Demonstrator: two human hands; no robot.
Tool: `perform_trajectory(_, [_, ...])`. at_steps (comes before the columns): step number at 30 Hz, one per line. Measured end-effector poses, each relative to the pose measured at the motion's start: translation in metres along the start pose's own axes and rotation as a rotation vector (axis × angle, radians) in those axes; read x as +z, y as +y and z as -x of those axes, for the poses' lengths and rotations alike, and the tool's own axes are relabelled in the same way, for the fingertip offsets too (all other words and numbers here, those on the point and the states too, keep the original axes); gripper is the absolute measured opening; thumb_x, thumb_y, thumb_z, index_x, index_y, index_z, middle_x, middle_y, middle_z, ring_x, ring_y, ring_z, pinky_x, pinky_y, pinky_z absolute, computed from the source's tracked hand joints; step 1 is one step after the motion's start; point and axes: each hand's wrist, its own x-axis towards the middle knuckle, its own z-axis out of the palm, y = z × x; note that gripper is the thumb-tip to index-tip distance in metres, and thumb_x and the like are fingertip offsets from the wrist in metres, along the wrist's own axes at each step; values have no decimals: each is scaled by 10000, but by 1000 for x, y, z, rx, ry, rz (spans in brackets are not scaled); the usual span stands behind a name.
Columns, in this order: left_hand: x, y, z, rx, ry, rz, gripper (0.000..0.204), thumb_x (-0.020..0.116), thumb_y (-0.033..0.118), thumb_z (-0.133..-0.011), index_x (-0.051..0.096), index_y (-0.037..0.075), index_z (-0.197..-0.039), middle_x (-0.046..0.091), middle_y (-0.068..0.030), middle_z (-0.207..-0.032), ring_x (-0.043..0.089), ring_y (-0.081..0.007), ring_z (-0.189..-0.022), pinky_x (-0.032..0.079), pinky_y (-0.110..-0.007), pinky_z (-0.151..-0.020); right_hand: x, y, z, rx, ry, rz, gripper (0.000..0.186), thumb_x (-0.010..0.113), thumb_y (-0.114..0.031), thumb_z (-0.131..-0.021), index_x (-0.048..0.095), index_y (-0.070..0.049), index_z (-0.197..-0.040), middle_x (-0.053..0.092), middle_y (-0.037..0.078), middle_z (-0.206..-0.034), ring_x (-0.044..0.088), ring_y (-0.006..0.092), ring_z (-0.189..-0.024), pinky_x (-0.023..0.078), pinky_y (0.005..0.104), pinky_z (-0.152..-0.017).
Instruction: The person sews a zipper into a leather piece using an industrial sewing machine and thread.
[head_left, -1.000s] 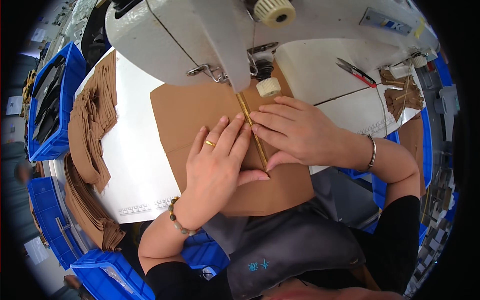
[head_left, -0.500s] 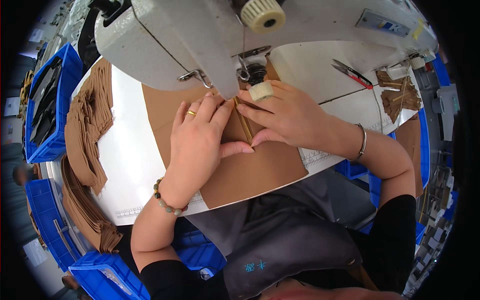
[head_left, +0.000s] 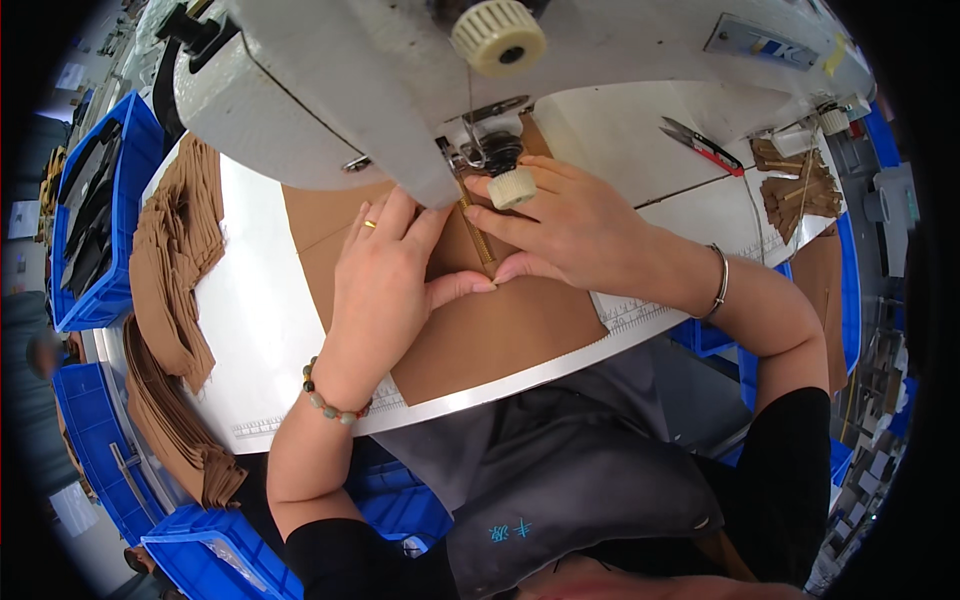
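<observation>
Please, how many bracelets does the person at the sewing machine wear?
2: a beaded bracelet at the wrist of the left hand and a silver-coloured bangle at the wrist of the right hand. No others seem hidden.

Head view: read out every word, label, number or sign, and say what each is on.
I can't copy wording, but marks stand on:
Sewing machine: lettered metal nameplate.
Dark apron: turquoise embroidered characters.
White tabletop: ruler scales near its front edge, digits mostly too small.
</observation>
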Motion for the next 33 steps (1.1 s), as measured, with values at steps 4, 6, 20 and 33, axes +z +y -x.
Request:
perform_trajectory(4, [2, 10, 17, -60, 0, 21, 683, 812, 367, -834, 610, -18, -1361, 589, -174, -1427, 538, -376, -1373, 464, -471, -1117, -4, -2, 5, 1, -2, -113, 511, 817, -362, -775, 719, -44, -1163, 647, 112, -1292, 608, 306, -1234, 481, 417, -1053])
perform_trajectory(6, [4, 18, 29, -96, 33, 113, 638, 804, 307, -860, 602, -14, -1373, 587, -181, -1435, 530, -374, -1390, 451, -476, -1137, -6, -5, 8, 4, -2, -133, 493, 820, -354, -772, 725, -47, -1146, 654, 113, -1276, 615, 310, -1223, 483, 418, -1051])
perform_trajectory(20, [13, 38, 42, -41, 25, 91, 612, 818, 230, -857, 608, -10, -1380, 604, -181, -1419, 542, -380, -1386, 434, -537, -1152, -5, -12, 11, 11, -10, -129, 488, 814, -348, -778, 722, -16, -1124, 663, 136, -1259, 616, 309, -1239, 482, 424, -1063])
perform_trajectory(33, [3, 25, 23, 56, -5, -65, 618, 821, 323, -816, 656, -1, -1315, 654, -148, -1325, 618, -351, -1274, 503, -471, -1075, -3, -6, 2, -26, -3, -43, 534, 801, -359, -773, 708, 9, -1149, 660, 155, -1285, 634, 306, -1209, 512, 413, -1018])
